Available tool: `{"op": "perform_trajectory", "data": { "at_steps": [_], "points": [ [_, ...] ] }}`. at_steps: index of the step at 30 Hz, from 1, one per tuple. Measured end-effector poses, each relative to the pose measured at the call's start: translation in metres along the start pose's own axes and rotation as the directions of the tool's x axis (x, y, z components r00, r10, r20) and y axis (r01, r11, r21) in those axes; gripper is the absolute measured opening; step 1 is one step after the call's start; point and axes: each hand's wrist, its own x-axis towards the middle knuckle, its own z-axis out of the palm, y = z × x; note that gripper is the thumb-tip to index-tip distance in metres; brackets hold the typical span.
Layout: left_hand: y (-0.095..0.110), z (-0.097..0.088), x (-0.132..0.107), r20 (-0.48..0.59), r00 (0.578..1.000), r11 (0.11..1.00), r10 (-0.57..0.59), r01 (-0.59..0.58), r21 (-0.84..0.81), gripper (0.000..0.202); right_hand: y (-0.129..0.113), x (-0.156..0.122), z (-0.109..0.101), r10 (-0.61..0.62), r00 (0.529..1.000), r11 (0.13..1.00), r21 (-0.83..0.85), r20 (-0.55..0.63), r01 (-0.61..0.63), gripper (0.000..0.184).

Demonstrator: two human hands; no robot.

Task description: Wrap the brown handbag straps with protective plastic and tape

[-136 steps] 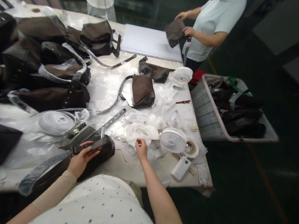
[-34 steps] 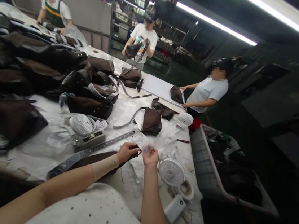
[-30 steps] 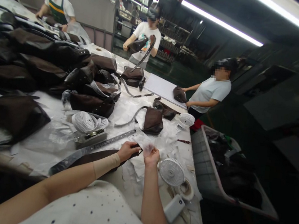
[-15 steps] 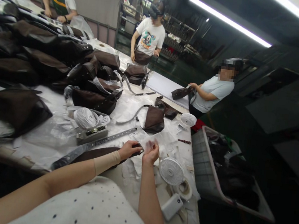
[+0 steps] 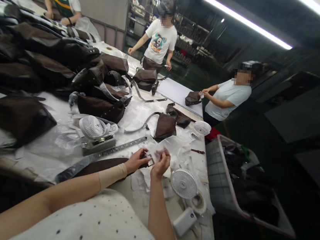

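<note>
The left hand (image 5: 136, 161) is closed on a dark brown leather bag (image 5: 104, 169), near a small metal buckle (image 5: 149, 159). The right hand (image 5: 161, 163) is pinched; any held item cannot be made out. The bag lies at the edge of the counter (image 5: 143, 184). Two loose bags (image 5: 165, 127) are seen nearby, with a bag pile (image 5: 39, 54) left, uncounted. Three white desk fans (image 5: 184, 183) and one steel rule (image 5: 115, 148) are present. Further bags are held in one crate (image 5: 216, 158), uncounted.

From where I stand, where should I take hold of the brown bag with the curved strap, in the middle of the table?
Grip the bag's body with your right hand, coming from the near side. The body is a compact block facing you, while the curved strap trails away left and would probably swing loose.
</note>
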Motion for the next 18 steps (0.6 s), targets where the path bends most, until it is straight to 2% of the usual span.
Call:
{"op": "perform_trajectory", "data": {
  "at_steps": [5,8,10,13,15,18],
  "points": [
    [0.017,0.002,-0.009,0.038,0.999,0.996,0.003,0.000,-0.084,0.036,0.003,-0.005,-0.004,-0.094,0.990,0.988,-0.112,0.103,0.105,0.033],
    [0.025,0.004,-0.009,-0.036,0.999,0.994,-0.004,-0.001,-0.113,0.033,-0.001,-0.010,-0.004,-0.118,0.961,0.971,-0.175,0.250,0.165,0.038],
    [0.026,0.003,-0.007,-0.087,0.996,0.987,0.006,-0.020,-0.158,0.033,-0.003,-0.014,-0.005,-0.080,0.934,0.962,-0.220,0.347,0.164,0.047],
    [0.023,0.000,-0.003,-0.116,0.993,0.975,0.014,-0.039,-0.219,0.032,0.002,-0.018,-0.012,-0.025,0.904,0.950,-0.272,0.426,0.154,0.062],
    [0.018,-0.004,-0.001,-0.098,0.995,0.971,0.007,-0.030,-0.237,0.033,0.011,-0.017,-0.018,-0.071,0.893,0.923,-0.311,0.444,0.228,0.059],
    [0.007,-0.012,-0.004,-0.083,0.997,0.974,0.005,-0.024,-0.224,0.040,0.022,-0.015,-0.026,-0.195,0.865,0.828,-0.396,0.462,0.398,0.046]
  ]
}}
